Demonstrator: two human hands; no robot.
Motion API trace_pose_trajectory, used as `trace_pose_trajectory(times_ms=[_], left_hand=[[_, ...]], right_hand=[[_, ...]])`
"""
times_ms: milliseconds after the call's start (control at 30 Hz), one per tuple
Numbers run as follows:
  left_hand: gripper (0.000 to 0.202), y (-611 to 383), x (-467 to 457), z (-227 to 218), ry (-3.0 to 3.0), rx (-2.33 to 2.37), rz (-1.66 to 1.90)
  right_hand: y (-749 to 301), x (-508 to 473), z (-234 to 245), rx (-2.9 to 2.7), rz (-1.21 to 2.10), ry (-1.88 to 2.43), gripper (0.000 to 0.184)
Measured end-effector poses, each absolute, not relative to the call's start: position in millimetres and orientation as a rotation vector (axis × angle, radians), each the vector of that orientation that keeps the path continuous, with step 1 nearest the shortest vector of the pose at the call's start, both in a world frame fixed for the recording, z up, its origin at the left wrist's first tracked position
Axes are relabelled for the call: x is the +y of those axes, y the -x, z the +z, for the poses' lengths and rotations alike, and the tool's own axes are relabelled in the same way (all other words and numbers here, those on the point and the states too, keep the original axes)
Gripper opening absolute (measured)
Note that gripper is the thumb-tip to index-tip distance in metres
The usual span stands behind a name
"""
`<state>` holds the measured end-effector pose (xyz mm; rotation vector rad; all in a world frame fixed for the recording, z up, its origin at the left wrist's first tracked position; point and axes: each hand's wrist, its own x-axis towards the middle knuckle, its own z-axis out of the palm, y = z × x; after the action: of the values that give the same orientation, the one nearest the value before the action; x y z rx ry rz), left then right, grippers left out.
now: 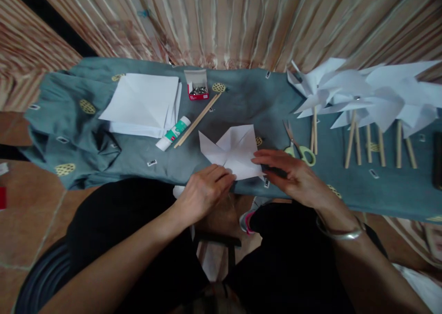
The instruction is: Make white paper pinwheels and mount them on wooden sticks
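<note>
A white paper pinwheel (pixel 238 141), its corners folded toward the middle, lies near the front edge of the cloth-covered table. My left hand (pixel 207 189) is closed, its fingertips pinching the pinwheel's lower left side. At the right edge, my right hand (pixel 293 173) grips the paper between thumb and fingers. Scissors with light green handles (pixel 305 155) lie just beyond the right hand. Up and left of the pinwheel are thin wooden sticks (pixel 196 120) and a glue stick (pixel 173 133). The pinwheel's underside is hidden.
A stack of white paper sheets (pixel 141 100) lies at the left. Behind the sticks stands an open red box (pixel 198 93) of small metal pins. Several finished pinwheels on sticks (pixel 359 97) overlap at the right. A pleated curtain (pixel 221 24) hangs along the table's back.
</note>
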<state>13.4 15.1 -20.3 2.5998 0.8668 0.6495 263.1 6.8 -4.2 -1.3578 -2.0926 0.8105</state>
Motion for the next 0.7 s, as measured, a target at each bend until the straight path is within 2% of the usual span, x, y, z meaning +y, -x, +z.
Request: trace_pose_trajectory(times_ms=[67, 233, 367, 700], left_hand=[[0.018, -10.7, 14.7, -19.7, -2.602, 0.847, 0.655], [0.015, -6.5, 16.3, -12.6, -2.635, 0.782, 0.604], [0.014, -8.5, 14.7, -9.8, -2.654, 0.818, 0.577], [0.03, -11.9, 10.2, -14.8, -2.6, 0.782, 0.626]], right_hand=[[-263.2, 5.9, -3.9, -2.038, 0.934, 1.308, 0.03], [-255.0, 4.3, -3.0, -1.866, 1.078, 1.25, 0.009], [-243.2, 5.2, -4.7, -1.822, 1.117, 1.264, 0.007], [-227.5, 7.1, -9.1, -1.994, 0.795, 1.422, 0.01]])
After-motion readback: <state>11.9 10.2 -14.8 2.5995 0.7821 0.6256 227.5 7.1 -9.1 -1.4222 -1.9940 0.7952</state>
